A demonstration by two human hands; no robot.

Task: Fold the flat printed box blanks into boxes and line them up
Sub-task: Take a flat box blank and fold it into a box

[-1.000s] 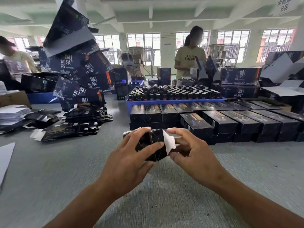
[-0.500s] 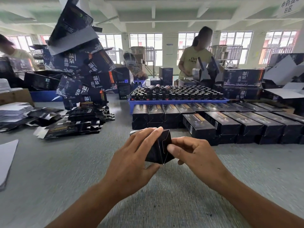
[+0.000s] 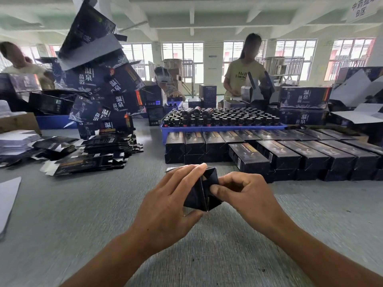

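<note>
Head view. Grey, finely ribbed bench [image 3: 62, 214] filling the lower frame, in a bright workshop with white ceiling beams and a long row of windows along the far wall. Toward the bench's far left: a leaning heap of large printed cartons [image 3: 99, 88], dark blue with white characters, and in front of it loose stacks of flat box blanks [image 3: 91, 158], dark with white flap edges. A white sheet [image 3: 8, 201] at the left edge. Toward the far middle: a blue tray [image 3: 223, 129] packed with dark upright bottles [image 3: 228, 119], three bottles lying on top. In front of the tray and running to the right edge: rows of folded boxes [image 3: 290, 154], long, black, glossy, laid side by side, some stacked two high. Beyond the bench: a person in a pale yellow shirt [image 3: 242, 73] standing at the far side, another person [image 3: 22, 65] at the far left.

Near the middle of the bench, just in front of the folded rows: one box [image 3: 199, 193] held up off the surface, end toward the camera, black with faint sheen, end flaps partly closed into angled creases. Left hand [image 3: 172, 206] wrapped over the box's left side, fingers across the top, thumb beneath, gripping it. Right hand [image 3: 244, 193] curled at the box's right side, thumb pressing on the end flap, fingers bent against the box.
</note>
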